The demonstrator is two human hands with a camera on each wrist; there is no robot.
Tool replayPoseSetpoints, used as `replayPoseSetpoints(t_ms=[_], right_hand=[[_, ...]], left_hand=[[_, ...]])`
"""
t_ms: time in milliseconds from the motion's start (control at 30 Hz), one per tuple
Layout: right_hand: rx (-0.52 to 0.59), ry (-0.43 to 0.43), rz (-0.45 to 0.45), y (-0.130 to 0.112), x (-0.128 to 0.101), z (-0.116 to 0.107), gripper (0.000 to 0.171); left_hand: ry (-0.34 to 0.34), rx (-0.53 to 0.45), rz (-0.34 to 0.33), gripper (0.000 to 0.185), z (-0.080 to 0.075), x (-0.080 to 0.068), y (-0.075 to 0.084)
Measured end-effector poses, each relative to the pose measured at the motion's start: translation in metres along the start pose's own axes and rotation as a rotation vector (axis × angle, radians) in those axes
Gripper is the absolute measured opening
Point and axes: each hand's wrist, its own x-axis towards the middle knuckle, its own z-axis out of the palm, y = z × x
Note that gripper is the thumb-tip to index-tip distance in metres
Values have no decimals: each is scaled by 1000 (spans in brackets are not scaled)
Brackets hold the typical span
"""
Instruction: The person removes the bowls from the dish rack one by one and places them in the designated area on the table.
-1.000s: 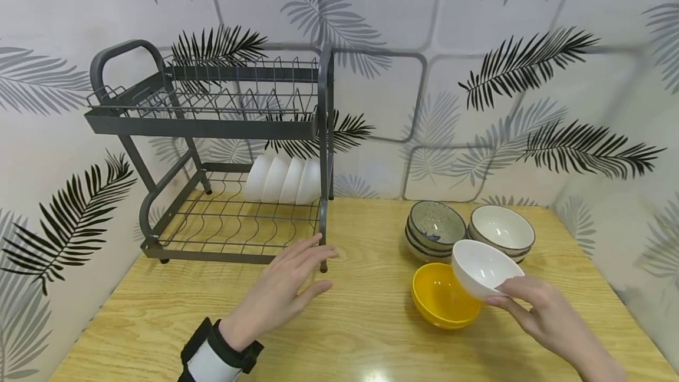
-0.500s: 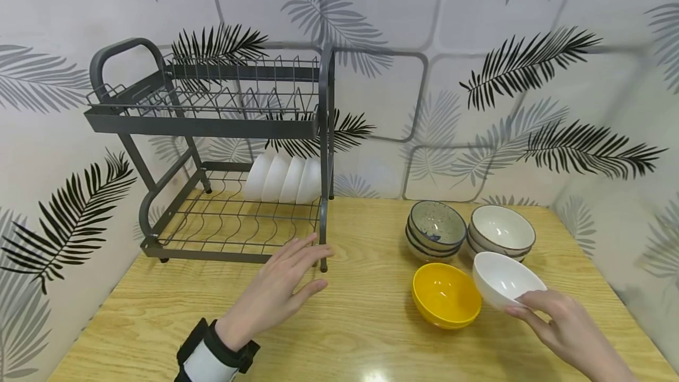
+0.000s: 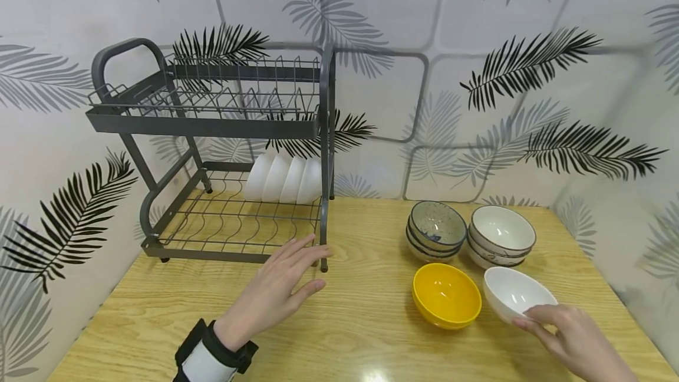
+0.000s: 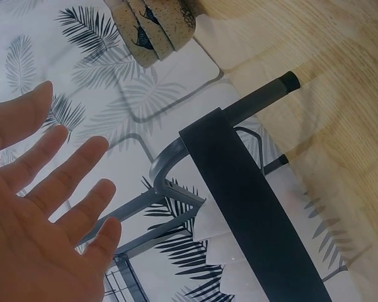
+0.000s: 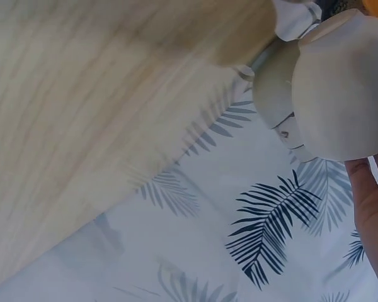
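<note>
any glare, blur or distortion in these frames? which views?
Head view: sharp, wide-angle bowing at the edges, a small glare spot on the table near the bottom edge. Left wrist view: the hand is soft, the rack sharper. Right wrist view: the tabletop is smeared, the white bowl is hazy.

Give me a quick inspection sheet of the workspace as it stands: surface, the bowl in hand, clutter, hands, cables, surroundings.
Surface: wooden table, light grain, glare spot at the near edge.
Job's things: white bowl on the table right of the yellow bowl, tilted.
Clutter: two bowl stacks behind; dish rack with white bowls on its lower shelf.
Hands: right hand grips the white bowl's near rim; left hand flat, fingers spread by the rack's front leg.
Cables: nothing seen.
Surroundings: leaf-patterned wall.
</note>
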Motion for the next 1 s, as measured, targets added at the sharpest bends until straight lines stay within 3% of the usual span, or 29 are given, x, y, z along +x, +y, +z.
replayPoseSetpoints(t_ms=[200,400,700,1000], right_hand=[[-18,-86,49,6,-7,5,19],[-40,-165,88,6,-10,8,23],[-42,-204,96,11,-13,9,22],[-14,-305,116,14,-15,7,18]], left_hand=[[-5,-14,-7,46,1,0,-1],[-3,-2,-1,45,1,-1,-2],[-6,-5,-6,45,3,-1,-3],[-12,-10,-9,46,4,-3,-5]])
